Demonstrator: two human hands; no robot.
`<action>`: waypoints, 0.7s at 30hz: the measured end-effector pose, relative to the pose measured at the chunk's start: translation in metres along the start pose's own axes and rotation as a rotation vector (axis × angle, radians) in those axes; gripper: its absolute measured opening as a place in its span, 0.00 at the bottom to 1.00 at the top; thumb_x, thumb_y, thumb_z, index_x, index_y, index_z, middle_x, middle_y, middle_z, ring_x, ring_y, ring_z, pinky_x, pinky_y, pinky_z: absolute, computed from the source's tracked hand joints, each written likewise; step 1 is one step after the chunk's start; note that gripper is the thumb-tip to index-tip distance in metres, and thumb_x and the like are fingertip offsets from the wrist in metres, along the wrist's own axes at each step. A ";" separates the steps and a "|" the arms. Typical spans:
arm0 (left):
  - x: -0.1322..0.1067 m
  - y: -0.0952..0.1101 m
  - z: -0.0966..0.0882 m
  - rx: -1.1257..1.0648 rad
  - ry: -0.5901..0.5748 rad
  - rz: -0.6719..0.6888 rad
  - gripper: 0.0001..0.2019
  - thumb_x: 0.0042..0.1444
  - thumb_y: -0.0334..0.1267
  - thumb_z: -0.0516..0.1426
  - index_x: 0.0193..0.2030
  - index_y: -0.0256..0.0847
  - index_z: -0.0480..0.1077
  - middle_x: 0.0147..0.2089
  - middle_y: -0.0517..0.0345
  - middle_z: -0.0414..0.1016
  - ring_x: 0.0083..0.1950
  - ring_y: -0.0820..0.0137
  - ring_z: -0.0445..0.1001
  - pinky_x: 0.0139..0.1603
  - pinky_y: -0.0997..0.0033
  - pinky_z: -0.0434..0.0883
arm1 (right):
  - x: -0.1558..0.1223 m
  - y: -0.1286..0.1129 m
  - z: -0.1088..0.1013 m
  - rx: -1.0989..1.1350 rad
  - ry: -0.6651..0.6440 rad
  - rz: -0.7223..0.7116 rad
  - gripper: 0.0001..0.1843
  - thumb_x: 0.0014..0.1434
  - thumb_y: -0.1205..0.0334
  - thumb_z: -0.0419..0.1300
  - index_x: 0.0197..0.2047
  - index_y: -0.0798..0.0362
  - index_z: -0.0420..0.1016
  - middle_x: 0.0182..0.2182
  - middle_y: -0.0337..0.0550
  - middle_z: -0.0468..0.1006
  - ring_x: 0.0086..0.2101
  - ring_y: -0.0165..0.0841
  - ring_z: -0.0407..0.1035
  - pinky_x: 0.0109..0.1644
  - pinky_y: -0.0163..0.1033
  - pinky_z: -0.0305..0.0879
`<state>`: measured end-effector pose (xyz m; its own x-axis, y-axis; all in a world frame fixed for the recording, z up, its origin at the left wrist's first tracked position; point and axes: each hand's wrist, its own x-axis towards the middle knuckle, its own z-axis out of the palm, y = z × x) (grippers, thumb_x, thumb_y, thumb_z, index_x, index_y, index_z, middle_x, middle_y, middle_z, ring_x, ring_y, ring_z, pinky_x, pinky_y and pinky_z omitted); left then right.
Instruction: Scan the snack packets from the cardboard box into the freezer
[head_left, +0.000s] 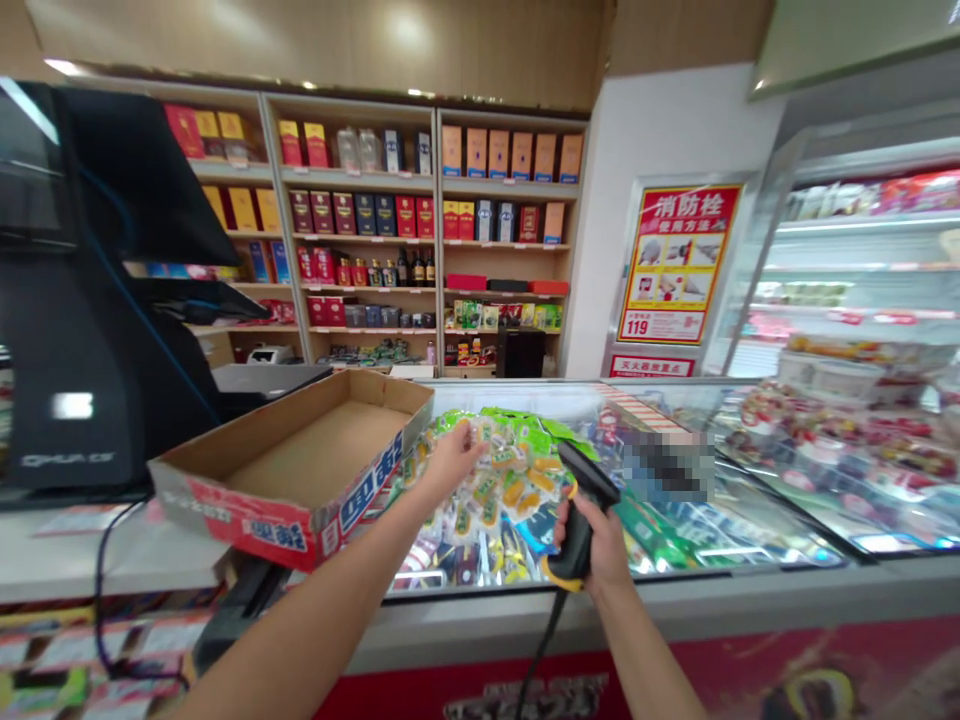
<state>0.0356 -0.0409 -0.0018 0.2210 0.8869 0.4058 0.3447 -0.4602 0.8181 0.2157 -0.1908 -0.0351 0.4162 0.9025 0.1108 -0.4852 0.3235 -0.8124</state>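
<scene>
My right hand [596, 545] is wrapped round a black barcode scanner [581, 515] with yellow trim, held upright over the glass-topped freezer, its cable hanging down. My left hand [454, 455] reaches into a heap of small clear-wrapped snack packets [487, 490] on the glass. Its fingers are curled and closed against the packets; whether one is between them is hidden. Behind the heap lies a bright green bag [536, 425]. An open cardboard box [300, 450] with red and blue printing stands left of the packets.
A black checkout machine [112, 300] stands at the far left, its cable on the white counter [67, 555]. Shelves of boxed goods [364, 215] line the back wall. A striped carton [649, 415] sits on the freezer [750, 590], with bagged goods [825, 410] farther right.
</scene>
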 end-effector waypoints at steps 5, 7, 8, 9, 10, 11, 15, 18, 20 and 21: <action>0.045 0.039 0.032 0.292 -0.039 -0.098 0.13 0.59 0.41 0.57 0.46 0.36 0.70 0.35 0.54 0.78 0.29 0.71 0.75 0.32 0.74 0.69 | 0.017 0.002 -0.011 0.049 0.116 -0.087 0.20 0.41 0.52 0.72 0.32 0.54 0.71 0.16 0.33 0.71 0.14 0.28 0.63 0.15 0.33 0.60; 0.054 0.046 0.039 0.449 -0.004 -0.118 0.14 0.60 0.42 0.56 0.48 0.34 0.70 0.41 0.47 0.79 0.39 0.66 0.78 0.40 0.72 0.70 | 0.018 0.004 -0.014 0.066 0.128 -0.096 0.20 0.41 0.52 0.71 0.33 0.54 0.71 0.16 0.33 0.71 0.14 0.28 0.63 0.15 0.33 0.59; 0.056 0.048 0.038 0.524 0.014 -0.104 0.15 0.61 0.43 0.56 0.47 0.34 0.71 0.43 0.45 0.79 0.45 0.64 0.78 0.45 0.71 0.69 | 0.018 0.005 -0.015 0.074 0.132 -0.097 0.20 0.41 0.52 0.71 0.33 0.54 0.71 0.16 0.33 0.71 0.14 0.28 0.63 0.15 0.33 0.59; 0.056 0.050 0.035 0.590 0.025 -0.077 0.15 0.61 0.43 0.55 0.47 0.34 0.72 0.46 0.44 0.79 0.49 0.62 0.77 0.48 0.70 0.69 | 0.018 0.005 -0.015 0.081 0.136 -0.095 0.20 0.41 0.52 0.71 0.33 0.54 0.71 0.16 0.33 0.71 0.14 0.28 0.63 0.15 0.33 0.59; 0.053 0.051 0.029 0.646 0.026 -0.044 0.15 0.61 0.43 0.55 0.48 0.35 0.72 0.48 0.44 0.78 0.52 0.62 0.76 0.51 0.69 0.68 | 0.018 0.006 -0.016 0.087 0.139 -0.091 0.20 0.41 0.52 0.71 0.32 0.54 0.71 0.16 0.33 0.71 0.14 0.28 0.63 0.15 0.33 0.59; 0.049 0.051 0.019 0.698 0.020 -0.011 0.15 0.61 0.43 0.55 0.48 0.36 0.72 0.51 0.45 0.77 0.54 0.62 0.75 0.53 0.69 0.67 | 0.017 0.006 -0.016 0.091 0.142 -0.085 0.20 0.40 0.52 0.71 0.32 0.54 0.71 0.16 0.33 0.71 0.13 0.28 0.63 0.15 0.33 0.59; 0.010 0.054 -0.047 0.966 -0.038 0.046 0.18 0.59 0.43 0.55 0.53 0.37 0.70 0.57 0.45 0.72 0.56 0.60 0.73 0.56 0.67 0.67 | 0.016 0.007 -0.016 0.086 0.142 -0.051 0.20 0.39 0.52 0.71 0.31 0.55 0.72 0.15 0.33 0.71 0.13 0.28 0.63 0.15 0.33 0.59; -0.033 0.051 -0.112 1.185 -0.145 -0.028 0.24 0.55 0.48 0.56 0.55 0.36 0.69 0.57 0.41 0.73 0.58 0.53 0.72 0.58 0.59 0.66 | 0.016 0.006 -0.015 0.072 0.144 -0.027 0.20 0.38 0.53 0.71 0.31 0.55 0.72 0.15 0.33 0.71 0.13 0.29 0.62 0.14 0.33 0.58; -0.063 0.044 -0.149 1.279 -0.252 -0.174 0.25 0.54 0.48 0.56 0.55 0.35 0.70 0.55 0.38 0.74 0.56 0.49 0.73 0.56 0.53 0.67 | 0.016 0.006 -0.014 0.061 0.141 -0.011 0.19 0.37 0.53 0.71 0.29 0.54 0.71 0.14 0.33 0.70 0.12 0.29 0.62 0.14 0.33 0.57; -0.077 0.040 -0.162 1.311 -0.321 -0.229 0.24 0.53 0.46 0.56 0.54 0.35 0.71 0.54 0.37 0.76 0.55 0.48 0.74 0.54 0.52 0.68 | 0.016 0.005 -0.013 0.055 0.139 -0.005 0.19 0.37 0.53 0.71 0.27 0.54 0.71 0.14 0.34 0.70 0.12 0.29 0.62 0.14 0.33 0.57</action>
<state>-0.1155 -0.1213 0.0658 0.1802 0.9820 0.0568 0.9654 -0.1656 -0.2014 0.2297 -0.1786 -0.0452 0.5195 0.8539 0.0307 -0.5227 0.3460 -0.7792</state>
